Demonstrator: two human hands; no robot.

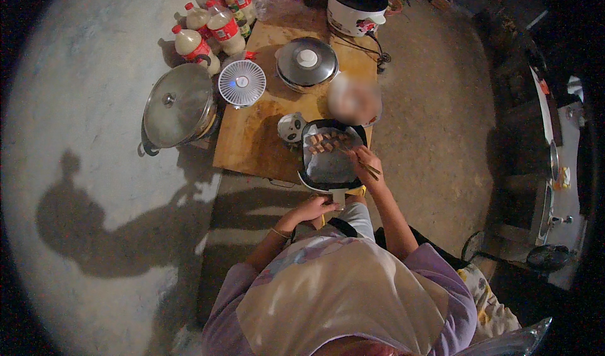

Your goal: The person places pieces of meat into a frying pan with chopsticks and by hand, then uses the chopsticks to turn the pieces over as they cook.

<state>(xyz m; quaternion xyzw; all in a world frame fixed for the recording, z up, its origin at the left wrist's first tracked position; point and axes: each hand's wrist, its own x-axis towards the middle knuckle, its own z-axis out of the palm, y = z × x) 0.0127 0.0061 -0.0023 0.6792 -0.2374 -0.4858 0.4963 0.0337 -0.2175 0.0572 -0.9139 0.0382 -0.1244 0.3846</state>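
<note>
A dark square air-fryer basket (305, 160) with a pale paper liner (326, 169) rests at the near edge of the wooden table. Rows of small brown food cubes (326, 143), apparently skewered, lie in its far half. My right hand (367, 164) is over the basket's right side, closed around thin wooden sticks (371, 169); whether they are skewers or chopsticks is unclear. My left hand (314, 208) grips the end of the basket's light handle (338, 198), close to my lap. Left of the basket stands a panda-faced container (290, 128).
On the wooden table (255, 143) are a lidded pot (307, 65), a white electric cooker (357, 11) with a cord and a blurred plate (354, 101). A small fan (242, 83), a large glass-lidded pan (178, 105) and several filled bottles (222, 27) line the left.
</note>
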